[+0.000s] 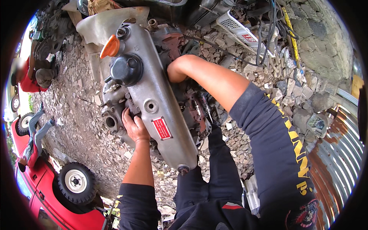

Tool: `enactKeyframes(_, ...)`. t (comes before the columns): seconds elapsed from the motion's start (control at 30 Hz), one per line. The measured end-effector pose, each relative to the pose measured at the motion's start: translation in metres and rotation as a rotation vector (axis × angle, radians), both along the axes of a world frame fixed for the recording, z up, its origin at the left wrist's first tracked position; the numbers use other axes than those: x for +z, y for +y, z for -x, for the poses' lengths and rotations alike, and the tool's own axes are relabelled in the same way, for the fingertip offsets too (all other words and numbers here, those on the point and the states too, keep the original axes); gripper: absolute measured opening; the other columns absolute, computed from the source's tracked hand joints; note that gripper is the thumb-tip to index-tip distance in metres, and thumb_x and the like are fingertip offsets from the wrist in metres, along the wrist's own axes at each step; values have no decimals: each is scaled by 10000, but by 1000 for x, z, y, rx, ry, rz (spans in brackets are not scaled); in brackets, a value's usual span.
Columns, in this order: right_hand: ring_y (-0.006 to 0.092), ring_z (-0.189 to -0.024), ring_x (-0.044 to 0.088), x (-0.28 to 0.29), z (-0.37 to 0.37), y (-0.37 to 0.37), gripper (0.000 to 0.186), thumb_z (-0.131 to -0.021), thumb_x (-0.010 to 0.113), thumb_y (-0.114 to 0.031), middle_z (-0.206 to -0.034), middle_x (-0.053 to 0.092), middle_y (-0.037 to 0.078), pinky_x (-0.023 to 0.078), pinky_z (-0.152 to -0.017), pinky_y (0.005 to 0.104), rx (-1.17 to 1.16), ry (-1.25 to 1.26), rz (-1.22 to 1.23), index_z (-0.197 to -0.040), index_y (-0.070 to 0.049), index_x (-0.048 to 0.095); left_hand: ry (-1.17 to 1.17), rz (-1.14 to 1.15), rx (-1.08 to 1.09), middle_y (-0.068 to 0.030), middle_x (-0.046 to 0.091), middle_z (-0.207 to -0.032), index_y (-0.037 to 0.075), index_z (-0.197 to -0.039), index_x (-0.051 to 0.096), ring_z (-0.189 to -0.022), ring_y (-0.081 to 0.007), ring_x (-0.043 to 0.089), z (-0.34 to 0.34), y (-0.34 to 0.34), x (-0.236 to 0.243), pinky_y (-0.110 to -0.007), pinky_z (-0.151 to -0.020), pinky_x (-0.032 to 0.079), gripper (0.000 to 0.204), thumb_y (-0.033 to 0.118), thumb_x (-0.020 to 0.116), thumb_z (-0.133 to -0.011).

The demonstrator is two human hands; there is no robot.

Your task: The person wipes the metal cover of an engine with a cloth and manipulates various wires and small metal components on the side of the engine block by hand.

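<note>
An engine stands in front of me, topped by a long grey metal valve cover (168,103) that slants from upper left to lower right. An orange oil filler cap (110,46) and a round black plastic part (126,69) sit at its far end. My left hand (135,127) lies against the metal manifold (112,122) on the engine's left side, fingers stretched along it and tips partly tucked out of sight. Over the right side reaches my right hand (178,72); its fingers are hidden down behind the valve cover. A red label (162,128) is on the cover.
Loose stones (92,142) cover the ground. A white plastic crate (239,32) and dark cables lie at the far right, before a stone wall (324,42). Rusty corrugated sheet (337,149) stands at right. Two people and a red vehicle (50,184) are at left.
</note>
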State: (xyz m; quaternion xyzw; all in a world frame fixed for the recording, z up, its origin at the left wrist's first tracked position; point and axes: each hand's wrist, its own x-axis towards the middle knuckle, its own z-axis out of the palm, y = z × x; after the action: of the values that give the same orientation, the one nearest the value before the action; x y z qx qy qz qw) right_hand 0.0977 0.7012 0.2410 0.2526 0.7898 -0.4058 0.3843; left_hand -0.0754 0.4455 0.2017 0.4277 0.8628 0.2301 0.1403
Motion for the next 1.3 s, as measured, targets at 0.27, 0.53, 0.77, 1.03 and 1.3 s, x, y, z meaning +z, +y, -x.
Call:
enactKeyframes(0.27, 194, -853, 706, -7, -29, -20, 174, -822, 590, -208, -904, 735, 10, 545, -671, 359, 303, 315, -641, -882, -190, 753, 14, -22, -4, -165, 496, -1341, 2, -1256, 501, -1250, -351, 447, -1, 1, 2, -433, -1061, 343, 487, 202, 433, -817)
enactKeyframes(0.53, 193, -944, 697, -12, -27, -27, 233, -862, 557, -192, -1023, 726, 20, 558, -726, 372, 144, 156, -548, -990, -184, 751, -10, -8, 22, -173, 501, -1330, -5, -1249, 504, -1240, -351, 451, -6, 3, 2, -433, -1054, 347, 486, 210, 433, -818)
enactKeyframes(0.77, 306, -966, 668, -6, -13, 1, 379, -826, 514, -175, -1079, 679, 195, 525, -795, 427, 18, 127, -65, -1109, 20, 675, -14, -32, -4, -163, 498, -1331, 2, -1250, 504, -1240, -350, 455, -4, 3, 1, -428, -1060, 349, 487, 207, 440, -814)
enactKeyframes(1.03, 237, -829, 647, -1, -51, 27, 383, -818, 489, -82, -964, 686, 100, 522, -739, 367, -491, 122, 109, -1146, -141, 678, -1, -18, -8, -166, 501, -1326, -4, -1246, 502, -1236, -354, 454, -1, 0, 2, -426, -1056, 350, 482, 194, 437, -811)
enactKeyframes(1.3, 307, -1068, 618, -50, -71, -1, 373, -822, 480, -61, -1128, 655, 166, 475, -947, 381, -609, 613, -377, -1123, -154, 679, -15, -25, -8, -166, 498, -1332, -4, -1258, 498, -1234, -349, 456, -3, 2, 3, -433, -1057, 348, 504, 222, 433, -811)
